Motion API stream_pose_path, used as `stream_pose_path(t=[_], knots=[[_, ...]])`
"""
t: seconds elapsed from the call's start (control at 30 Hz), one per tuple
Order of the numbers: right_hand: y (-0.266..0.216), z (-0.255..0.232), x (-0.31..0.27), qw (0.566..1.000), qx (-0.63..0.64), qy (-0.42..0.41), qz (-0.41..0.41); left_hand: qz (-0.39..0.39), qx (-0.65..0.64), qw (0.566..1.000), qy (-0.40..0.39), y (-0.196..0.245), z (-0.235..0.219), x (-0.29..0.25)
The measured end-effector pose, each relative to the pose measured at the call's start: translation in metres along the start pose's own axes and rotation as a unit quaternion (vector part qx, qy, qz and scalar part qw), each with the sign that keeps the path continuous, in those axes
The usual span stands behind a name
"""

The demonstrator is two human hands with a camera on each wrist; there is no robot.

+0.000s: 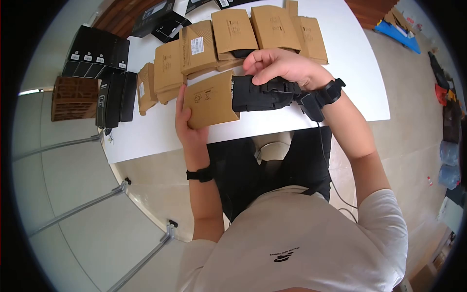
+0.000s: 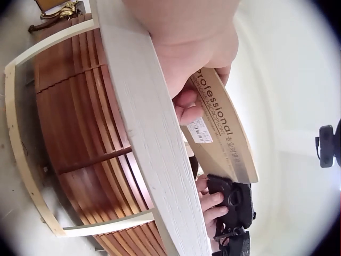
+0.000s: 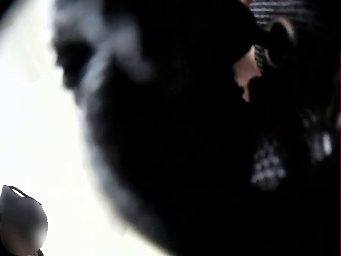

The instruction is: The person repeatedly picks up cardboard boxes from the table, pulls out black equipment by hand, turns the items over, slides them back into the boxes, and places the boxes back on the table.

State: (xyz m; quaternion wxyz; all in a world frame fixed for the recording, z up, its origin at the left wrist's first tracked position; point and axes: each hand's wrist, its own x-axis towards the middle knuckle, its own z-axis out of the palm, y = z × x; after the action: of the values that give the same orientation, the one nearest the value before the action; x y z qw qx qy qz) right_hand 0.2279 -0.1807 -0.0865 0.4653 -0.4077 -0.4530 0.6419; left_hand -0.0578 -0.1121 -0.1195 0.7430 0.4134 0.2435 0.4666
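My left hand (image 1: 188, 127) grips a brown cardboard sleeve (image 1: 206, 100) by its left end, over the table's front edge. In the left wrist view the sleeve's printed face (image 2: 224, 144) reads "Professional", and curled fingers (image 2: 189, 109) press near a white label. From the right, my right hand (image 1: 287, 68) holds a black fabric pouch (image 1: 262, 95) with straps and a buckle. The pouch's left end sits at the sleeve's mouth, partly hidden by it. Close to the right wrist camera, a blurred black strapped thing (image 3: 176, 133) fills most of the view.
Several brown cardboard packs (image 1: 233, 31) lie in a row behind the hands on the white table (image 1: 360, 82). Black boxes (image 1: 99, 51) stand at the left, and more black boxes (image 1: 158, 19) at the back. A cable (image 1: 325, 151) hangs below the right wrist.
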Motion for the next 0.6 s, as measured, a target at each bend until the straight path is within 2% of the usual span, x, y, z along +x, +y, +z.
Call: stream_pose_path(t=[0.17, 0.3, 0.43, 0.6], knots=[[0.006, 0.001, -0.006, 0.999, -0.037, 0.013, -0.025, 0.023, 0.040, 0.999, -0.006, -0.001, 0.004, -0.004], [0.007, 0.002, -0.010, 0.990, -0.113, 0.087, -0.002, 0.022, 0.038, 0.999, 0.003, -0.004, 0.005, -0.003], [0.006, 0.009, -0.014, 0.995, -0.066, 0.066, 0.032, 0.024, 0.083, 0.996, -0.021, -0.005, -0.002, -0.004], [0.012, 0.012, -0.010, 0.992, -0.121, 0.036, 0.021, 0.017, 0.057, 0.997, -0.048, -0.004, -0.002, -0.005]])
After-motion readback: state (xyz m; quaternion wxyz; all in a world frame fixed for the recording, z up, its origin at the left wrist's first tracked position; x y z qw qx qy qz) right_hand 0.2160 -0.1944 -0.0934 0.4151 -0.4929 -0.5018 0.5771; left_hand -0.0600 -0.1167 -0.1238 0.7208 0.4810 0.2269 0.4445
